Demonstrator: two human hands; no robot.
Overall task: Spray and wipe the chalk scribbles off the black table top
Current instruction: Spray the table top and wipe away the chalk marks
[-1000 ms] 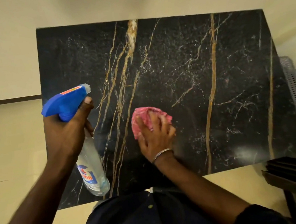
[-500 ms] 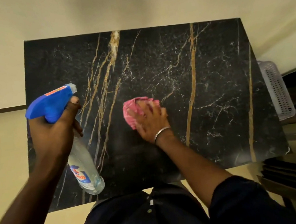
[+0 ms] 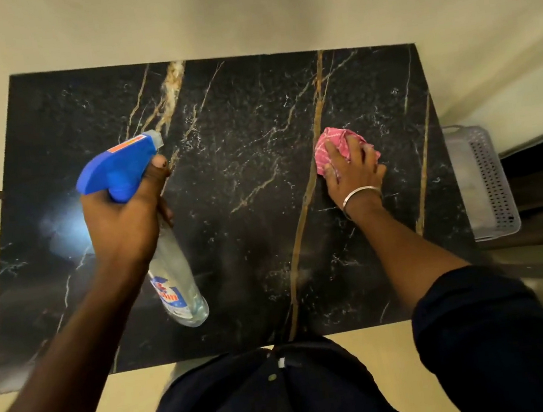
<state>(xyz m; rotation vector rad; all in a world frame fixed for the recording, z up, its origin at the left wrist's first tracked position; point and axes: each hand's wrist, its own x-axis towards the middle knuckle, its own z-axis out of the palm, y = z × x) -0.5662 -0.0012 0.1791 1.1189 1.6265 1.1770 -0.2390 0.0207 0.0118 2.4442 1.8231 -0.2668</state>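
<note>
gripping the spray bottle (image 3: 169, 254) by its neck, the left hand (image 3: 123, 221) holds it tilted above the left half of the bench (image 3: 237, 141) — blue trigger head up and pointing away, clear body slanting down toward the near edge. the bottle looks nearly see-through; how much liquid is in it i cannot tell. the thumb lies along the side of the blue head and the fingers wrap round below it. the left forearm comes in from the lower left corner, bare.

the right hand (image 3: 352, 174) is pressed flat, fingers spread, on a bunched pink cloth (image 3: 341, 146) lying on the right part of the black, gold-veined top — holding it down against the surface. a metal bangle (image 3: 360, 194) sits at that wrist, and a dark sleeve (image 3: 479, 323) covers the upper arm, pushed back from the forearm.

a grey perforated basket (image 3: 487, 177) stands just beside the bench's right edge; what it holds is not clear.
</note>
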